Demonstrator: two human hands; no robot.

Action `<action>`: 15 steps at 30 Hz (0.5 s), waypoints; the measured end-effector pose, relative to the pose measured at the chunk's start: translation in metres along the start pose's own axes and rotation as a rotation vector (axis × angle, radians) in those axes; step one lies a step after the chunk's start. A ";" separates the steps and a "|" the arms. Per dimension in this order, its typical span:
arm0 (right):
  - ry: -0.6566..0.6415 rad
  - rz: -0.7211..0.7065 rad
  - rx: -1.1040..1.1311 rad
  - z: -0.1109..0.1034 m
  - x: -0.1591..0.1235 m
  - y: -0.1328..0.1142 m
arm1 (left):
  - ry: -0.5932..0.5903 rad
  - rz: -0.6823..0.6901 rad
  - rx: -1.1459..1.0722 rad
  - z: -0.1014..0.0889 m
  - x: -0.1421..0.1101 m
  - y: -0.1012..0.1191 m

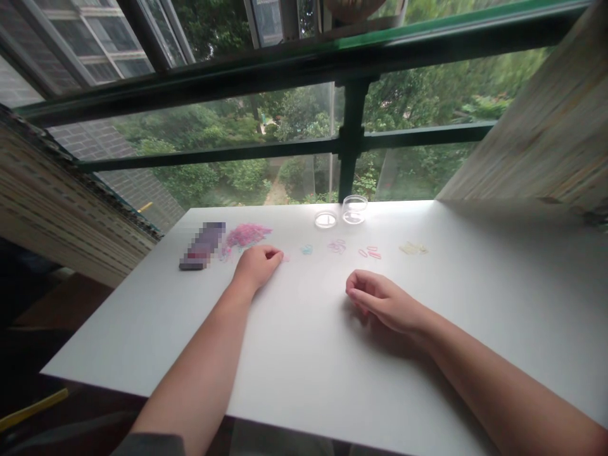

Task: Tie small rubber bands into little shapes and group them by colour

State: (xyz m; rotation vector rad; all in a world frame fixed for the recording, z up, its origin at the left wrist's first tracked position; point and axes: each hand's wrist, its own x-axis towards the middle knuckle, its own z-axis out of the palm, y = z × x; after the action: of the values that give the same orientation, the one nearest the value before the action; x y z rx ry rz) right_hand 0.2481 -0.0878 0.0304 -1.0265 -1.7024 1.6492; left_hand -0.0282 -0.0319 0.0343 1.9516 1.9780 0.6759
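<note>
My left hand [259, 265] is closed in a pinch just in front of the heap of pink and purple rubber bands [249, 234]. A small pale pink rubber band [285, 258] shows at its fingertips, against the white tabletop. Loosely curled, my right hand [380, 297] hovers low over the table, thumb against the fingers, with nothing visible in it. Small groups of bands lie in a row beyond the hands: blue-green bands [306, 249], lilac bands [337, 246], pink-red bands [370, 252] and pale yellow bands [413, 248].
Two round clear plastic pieces stand at the table's back edge: a shallow dish or lid [325, 219] and a taller container [354, 209]. A dark phone-like object [203, 246], partly pixelated, lies left of the heap. Behind the white table [294, 354] are a green-railed window and curtains.
</note>
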 end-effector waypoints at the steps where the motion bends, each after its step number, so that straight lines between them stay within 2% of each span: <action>1: 0.000 0.000 -0.002 0.000 0.000 0.000 | -0.004 -0.003 0.007 0.000 0.000 0.000; 8: 0.000 -0.004 -0.016 0.000 0.000 -0.001 | 0.003 -0.059 0.014 -0.005 0.003 -0.003; 15: -0.003 -0.013 -0.027 0.000 0.000 0.000 | 0.074 -0.088 0.014 -0.001 0.003 -0.005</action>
State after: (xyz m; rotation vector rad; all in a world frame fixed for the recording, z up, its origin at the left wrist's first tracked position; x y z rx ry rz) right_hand 0.2475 -0.0878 0.0305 -1.0243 -1.7342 1.6243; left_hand -0.0333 -0.0289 0.0326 1.8600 2.1039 0.7229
